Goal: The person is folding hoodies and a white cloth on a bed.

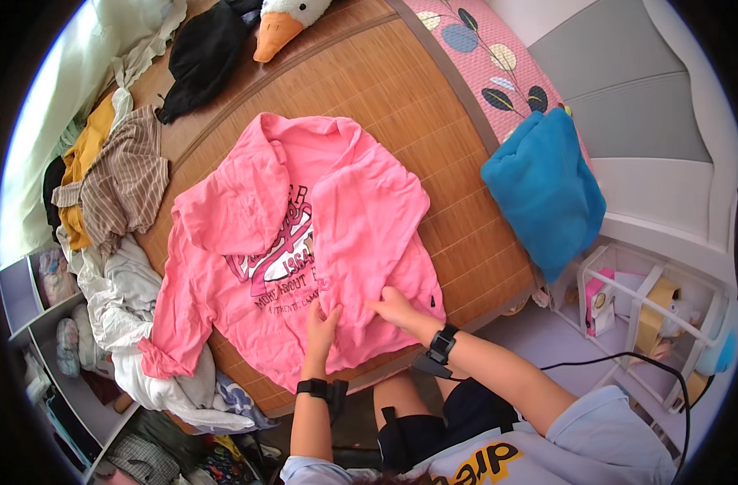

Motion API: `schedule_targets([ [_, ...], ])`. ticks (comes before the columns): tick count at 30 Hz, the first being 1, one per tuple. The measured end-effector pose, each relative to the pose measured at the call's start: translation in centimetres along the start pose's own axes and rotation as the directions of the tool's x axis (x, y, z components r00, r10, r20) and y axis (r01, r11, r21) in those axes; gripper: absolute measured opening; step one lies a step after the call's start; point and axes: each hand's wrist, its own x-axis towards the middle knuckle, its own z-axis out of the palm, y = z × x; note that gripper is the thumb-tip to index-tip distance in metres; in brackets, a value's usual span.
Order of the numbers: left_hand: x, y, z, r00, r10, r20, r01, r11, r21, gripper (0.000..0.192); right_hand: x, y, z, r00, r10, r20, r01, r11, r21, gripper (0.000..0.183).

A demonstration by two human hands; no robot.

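A pink hooded sweatshirt point(369, 212) with a printed front lies spread on a bamboo mat point(369, 91). Its hood is at the far end, and one sleeve is folded in across the front, with its cuff end towards me. The other sleeve reaches out to the left over white cloth. My left hand point(323, 330) pinches the pink fabric near the cuff of the folded sleeve. To its right, my right hand point(396, 309) grips the same sleeve's lower part at its outer edge. Both fingertips are partly hidden in the fabric.
A folded blue cloth point(545, 188) lies at the mat's right edge. Piled clothes point(126, 176) line the left side above cubby shelves point(60, 339). A black garment point(205, 54) and a plush bird point(287, 24) are at the far side. A clear storage rack point(642, 315) stands at the right.
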Motion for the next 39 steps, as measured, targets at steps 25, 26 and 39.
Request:
schedule_targets([
  [25, 16.3, 15.2, 7.3, 0.830, 0.533, 0.163, -0.534, 0.676, 0.508, 0.042, 2.3, -14.9, -9.3, 0.963, -0.249, 0.104, 0.072, 0.610, 0.789, 0.043],
  [26, 17.8, 15.9, 8.6, 0.826, 0.538, 0.171, -0.542, 0.671, 0.506, 0.042, 2.6, -14.9, -9.0, 0.952, -0.273, 0.139, 0.042, 0.567, 0.822, 0.041],
  [39, 27.0, 18.5, 12.4, 0.857, 0.407, 0.315, -0.485, 0.844, 0.230, 0.045, 2.9, -12.4, -9.4, 0.880, -0.283, -0.381, 0.470, 0.411, 0.781, 0.033],
])
